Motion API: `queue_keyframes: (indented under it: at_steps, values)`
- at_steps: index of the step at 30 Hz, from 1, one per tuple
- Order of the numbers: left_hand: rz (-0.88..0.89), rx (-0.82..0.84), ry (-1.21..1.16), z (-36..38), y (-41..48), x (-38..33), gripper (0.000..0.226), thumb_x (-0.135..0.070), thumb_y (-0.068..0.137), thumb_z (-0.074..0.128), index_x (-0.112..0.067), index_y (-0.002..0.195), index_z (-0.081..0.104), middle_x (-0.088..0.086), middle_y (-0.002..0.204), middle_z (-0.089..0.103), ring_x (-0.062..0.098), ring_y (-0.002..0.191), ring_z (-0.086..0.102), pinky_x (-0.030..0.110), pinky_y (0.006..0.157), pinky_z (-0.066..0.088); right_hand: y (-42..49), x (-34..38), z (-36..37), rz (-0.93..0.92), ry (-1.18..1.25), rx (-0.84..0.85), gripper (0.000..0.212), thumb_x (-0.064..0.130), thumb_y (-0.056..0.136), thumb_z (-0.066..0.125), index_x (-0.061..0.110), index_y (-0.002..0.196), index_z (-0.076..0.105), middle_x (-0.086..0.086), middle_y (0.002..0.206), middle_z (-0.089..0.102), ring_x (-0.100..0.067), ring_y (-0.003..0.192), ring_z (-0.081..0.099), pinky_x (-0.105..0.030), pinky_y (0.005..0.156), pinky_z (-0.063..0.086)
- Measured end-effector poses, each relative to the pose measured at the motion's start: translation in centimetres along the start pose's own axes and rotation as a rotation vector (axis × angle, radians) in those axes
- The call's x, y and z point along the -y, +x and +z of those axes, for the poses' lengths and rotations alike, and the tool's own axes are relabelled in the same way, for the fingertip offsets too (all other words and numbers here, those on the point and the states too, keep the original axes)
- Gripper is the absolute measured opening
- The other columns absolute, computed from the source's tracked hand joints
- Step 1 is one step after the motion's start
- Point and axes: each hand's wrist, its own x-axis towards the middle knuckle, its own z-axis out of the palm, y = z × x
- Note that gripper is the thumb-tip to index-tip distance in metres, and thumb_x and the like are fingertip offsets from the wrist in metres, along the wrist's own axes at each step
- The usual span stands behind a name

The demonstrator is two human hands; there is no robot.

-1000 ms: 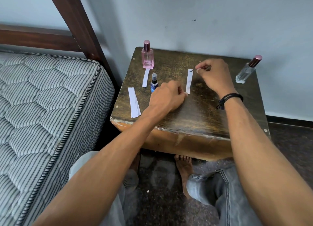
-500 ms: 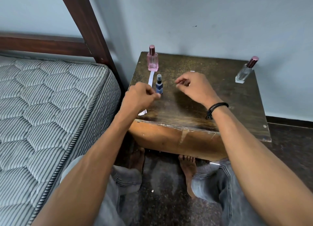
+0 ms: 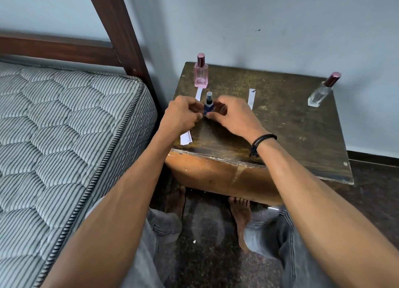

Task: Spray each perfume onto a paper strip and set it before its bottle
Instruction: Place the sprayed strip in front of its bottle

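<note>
A small blue bottle [image 3: 208, 108] stands left of centre on a wooden table [image 3: 291, 136]. The left hand [image 3: 183, 115] and right hand [image 3: 234, 117] pinch its base with curled fingertips. The label on the pink bottle [image 3: 201, 73] behind is too small to read.

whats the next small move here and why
Probably shift the small blue bottle rightward, to stand behind the lone paper strip. The left hand and right hand are at it, that strip has no bottle behind it, and the pink bottle already has its own.
</note>
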Motion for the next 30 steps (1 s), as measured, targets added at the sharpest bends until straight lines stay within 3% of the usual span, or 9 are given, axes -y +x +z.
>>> queue_keyframes:
  at_steps: [4,9,13,17,21,27,30]
  values:
    - [0.005,-0.006,-0.045,0.2,0.1,-0.1,0.021,-0.008,0.086,0.075,-0.016,0.105,0.076,-0.004,0.090,0.076,0.010,0.082,0.070,0.035,0.087,0.060,0.2,0.0,0.1,0.020,0.027,-0.011,0.019,0.029,0.092,0.075,0.015,0.105,0.072,-0.001,0.100,0.070,-0.020,0.090,0.066,-0.039,0.080,0.056]
    - [0.043,-0.004,-0.169,1.0,0.4,-1.0,0.020,-0.007,0.086,0.075,-0.015,0.104,0.075,-0.001,0.095,0.076,0.016,0.087,0.072,0.036,0.086,0.061,0.5,-0.8,-0.9,0.071,0.176,-0.076,0.014,0.027,0.093,0.074,0.019,0.105,0.076,0.007,0.095,0.073,-0.007,0.086,0.069,-0.015,0.071,0.049]
    - [0.096,0.009,-0.263,2.3,1.3,-2.0,0.025,-0.002,0.088,0.070,-0.011,0.111,0.074,0.004,0.099,0.075,0.020,0.097,0.072,0.040,0.089,0.061,0.9,-2.2,-1.8,0.102,0.246,-0.155,0.018,0.027,0.095,0.072,0.019,0.110,0.078,0.008,0.098,0.076,-0.008,0.087,0.070,-0.024,0.077,0.052]
    - [0.160,0.018,-0.264,4.0,2.2,-3.5,0.032,-0.001,0.089,0.066,-0.014,0.118,0.072,-0.001,0.102,0.075,0.011,0.100,0.070,0.036,0.096,0.057,1.0,-3.5,-2.9,0.128,0.192,-0.247,0.021,0.025,0.096,0.070,0.020,0.116,0.076,0.008,0.107,0.074,-0.004,0.093,0.065,-0.010,0.073,0.043]
    - [0.172,0.072,-0.239,5.9,3.1,-4.7,0.040,0.001,0.093,0.057,-0.018,0.126,0.068,-0.002,0.108,0.074,0.011,0.101,0.067,0.037,0.097,0.056,1.4,-4.8,-3.4,0.174,0.194,-0.328,0.023,0.020,0.095,0.070,0.021,0.118,0.075,0.007,0.109,0.074,-0.006,0.097,0.066,-0.017,0.078,0.049]
    - [0.198,0.140,-0.152,7.7,4.0,-6.2,0.054,0.001,0.095,0.049,-0.024,0.143,0.054,-0.006,0.132,0.066,0.009,0.111,0.060,0.012,0.085,0.044,2.4,-6.2,-4.3,0.236,0.248,-0.427,0.021,0.013,0.093,0.072,0.017,0.113,0.076,0.009,0.101,0.074,-0.004,0.093,0.069,-0.013,0.080,0.052]
    - [0.190,0.146,-0.184,8.3,4.2,-6.8,0.056,0.002,0.094,0.047,-0.022,0.145,0.053,-0.003,0.134,0.064,0.010,0.118,0.057,0.016,0.095,0.043,2.7,-6.6,-4.8,0.254,0.265,-0.459,0.020,0.014,0.093,0.072,0.018,0.113,0.077,0.010,0.102,0.075,0.001,0.091,0.068,-0.011,0.080,0.050]
